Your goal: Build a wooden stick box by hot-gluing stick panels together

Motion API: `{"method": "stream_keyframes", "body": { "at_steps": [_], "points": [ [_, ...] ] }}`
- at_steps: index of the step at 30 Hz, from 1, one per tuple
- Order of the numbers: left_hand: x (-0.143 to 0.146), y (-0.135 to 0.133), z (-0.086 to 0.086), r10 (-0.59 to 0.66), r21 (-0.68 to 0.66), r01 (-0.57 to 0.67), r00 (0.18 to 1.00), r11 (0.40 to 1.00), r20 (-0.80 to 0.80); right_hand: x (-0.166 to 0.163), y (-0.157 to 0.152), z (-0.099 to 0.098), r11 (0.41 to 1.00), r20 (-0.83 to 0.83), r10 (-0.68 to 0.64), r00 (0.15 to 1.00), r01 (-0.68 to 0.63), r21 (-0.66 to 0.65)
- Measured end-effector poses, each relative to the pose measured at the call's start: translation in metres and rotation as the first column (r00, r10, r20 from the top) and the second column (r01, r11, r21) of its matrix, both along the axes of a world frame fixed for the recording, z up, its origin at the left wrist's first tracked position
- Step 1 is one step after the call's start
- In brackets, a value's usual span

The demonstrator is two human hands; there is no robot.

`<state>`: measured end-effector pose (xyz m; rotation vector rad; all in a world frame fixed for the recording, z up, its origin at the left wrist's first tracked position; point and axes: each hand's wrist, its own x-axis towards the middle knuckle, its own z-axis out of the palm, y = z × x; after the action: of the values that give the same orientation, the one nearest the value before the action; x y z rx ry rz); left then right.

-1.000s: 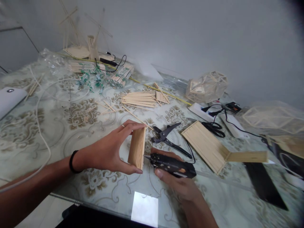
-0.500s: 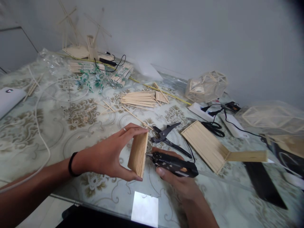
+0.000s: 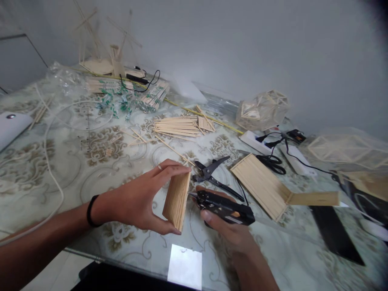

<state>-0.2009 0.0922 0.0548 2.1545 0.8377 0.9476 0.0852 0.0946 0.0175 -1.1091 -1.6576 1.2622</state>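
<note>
My left hand point(image 3: 142, 198) grips a small panel of glued wooden sticks point(image 3: 176, 201), holding it on edge between thumb and fingers above the table. My right hand point(image 3: 226, 226) is wrapped round a black glue gun point(image 3: 226, 206) lying almost level, its nozzle tip touching the panel's right edge. Just beyond the gun lie black pliers point(image 3: 212, 174). A larger stick panel with a folded side point(image 3: 273, 190) rests to the right.
A glass-topped table with a patterned cloth point(image 3: 91, 161) carries a stack of loose sticks point(image 3: 178, 125), a geometric stick frame point(image 3: 262, 109), a white power strip point(image 3: 257, 142) with black cables, black scissors point(image 3: 273, 163), a white cord point(image 3: 51, 169) and a stick model point(image 3: 103, 56) at the back.
The glue gun's nozzle has slid upward along the panel's right edge. My left hand has tilted the panel slightly. Nothing else has moved.
</note>
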Motion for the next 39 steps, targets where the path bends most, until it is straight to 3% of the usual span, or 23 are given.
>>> {"method": "stream_keyframes", "body": {
  "at_steps": [9,17,22,28,39],
  "points": [
    [0.001,-0.001,0.003,-0.022,-0.013,0.023,1.000,1.000,0.010,0.003,0.004,-0.006,0.998,0.022,0.019,1.000,-0.020,0.054],
    [0.002,-0.003,0.005,-0.025,-0.026,0.025,0.999,0.999,-0.020,-0.005,-0.003,-0.001,0.988,-0.010,-0.147,0.989,0.146,-0.052],
    [0.002,-0.004,0.005,-0.031,-0.015,0.030,0.999,0.999,-0.040,-0.002,0.002,-0.004,0.998,-0.012,-0.057,0.998,0.056,-0.038],
    [0.001,-0.004,0.004,-0.026,-0.023,0.026,1.000,0.999,-0.015,-0.010,-0.006,0.006,0.971,-0.092,-0.192,0.977,0.175,-0.162],
    [0.001,-0.005,0.006,-0.037,-0.036,0.036,0.999,0.999,-0.023,-0.013,-0.007,0.015,0.972,-0.059,-0.180,0.982,0.168,-0.162]
  ]
}}
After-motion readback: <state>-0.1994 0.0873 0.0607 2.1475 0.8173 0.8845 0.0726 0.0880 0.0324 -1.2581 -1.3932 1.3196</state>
